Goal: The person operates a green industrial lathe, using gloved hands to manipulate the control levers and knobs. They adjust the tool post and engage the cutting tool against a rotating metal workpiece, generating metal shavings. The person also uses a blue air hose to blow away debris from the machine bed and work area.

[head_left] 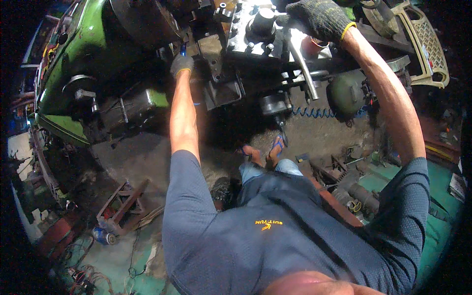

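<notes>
My left hand (182, 65), in a dark grey knit glove, reaches to the underside of a big round lathe chuck (145, 22). Its fingers are closed round something small with a blue glint, too hidden to name. Further right, my right hand (319, 19), gloved with a yellow cuff, is curled over the right side of a lathe tool post (262, 22). One fingertip comes close to the post's dark round centre. Whatever this hand grips is hidden beneath it. A bright metal lever (303, 66) slants down from under the hand.
The green lathe headstock (78, 54) fills the left. A reddish cup (314, 45) stands beside the tool post. Below are a round dark handwheel (275, 104) and a blue coiled hose (314, 112). A beige plastic crate (427, 44) is far right; a rusty metal frame (120, 206) sits lower left.
</notes>
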{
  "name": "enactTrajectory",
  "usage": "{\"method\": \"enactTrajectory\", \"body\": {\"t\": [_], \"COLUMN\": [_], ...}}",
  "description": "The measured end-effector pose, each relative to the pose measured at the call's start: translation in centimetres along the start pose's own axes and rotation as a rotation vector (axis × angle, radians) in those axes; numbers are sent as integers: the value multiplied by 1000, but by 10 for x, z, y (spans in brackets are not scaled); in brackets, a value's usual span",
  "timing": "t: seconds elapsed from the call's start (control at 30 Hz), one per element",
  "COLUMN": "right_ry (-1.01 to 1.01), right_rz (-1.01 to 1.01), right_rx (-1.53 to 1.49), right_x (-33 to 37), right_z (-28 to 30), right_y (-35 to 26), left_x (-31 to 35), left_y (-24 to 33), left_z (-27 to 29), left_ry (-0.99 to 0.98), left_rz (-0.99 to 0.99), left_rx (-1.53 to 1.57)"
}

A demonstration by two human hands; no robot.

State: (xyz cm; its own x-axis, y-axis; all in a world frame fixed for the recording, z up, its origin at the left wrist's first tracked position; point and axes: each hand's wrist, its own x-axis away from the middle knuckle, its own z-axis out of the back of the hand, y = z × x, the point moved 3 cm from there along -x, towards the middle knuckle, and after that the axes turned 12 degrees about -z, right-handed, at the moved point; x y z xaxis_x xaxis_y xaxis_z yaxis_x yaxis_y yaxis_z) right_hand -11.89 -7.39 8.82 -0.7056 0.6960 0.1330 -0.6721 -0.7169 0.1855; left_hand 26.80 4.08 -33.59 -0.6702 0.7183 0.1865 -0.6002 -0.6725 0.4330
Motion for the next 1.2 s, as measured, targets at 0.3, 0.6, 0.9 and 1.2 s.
{"method": "enactTrajectory", "body": {"t": [0.3,0.6,0.9,1.2], "right_ry": [20,13,131,104], "right_rz": [-49,-23,78,23], "right_rx": [-18,54,-39,-49], "right_x": [8,-5,-7,5], "right_z": [4,1,-2,1], "right_y": [5,-5,-7,0], "left_x": [29,24,31,80], "left_y": [36,27,-2,5], "left_z": [19,21,31,57], "left_ry": [83,63,182,-233], "left_rz": [-14,-124,-30,-178], "left_rx": [50,-62,204,34]}}
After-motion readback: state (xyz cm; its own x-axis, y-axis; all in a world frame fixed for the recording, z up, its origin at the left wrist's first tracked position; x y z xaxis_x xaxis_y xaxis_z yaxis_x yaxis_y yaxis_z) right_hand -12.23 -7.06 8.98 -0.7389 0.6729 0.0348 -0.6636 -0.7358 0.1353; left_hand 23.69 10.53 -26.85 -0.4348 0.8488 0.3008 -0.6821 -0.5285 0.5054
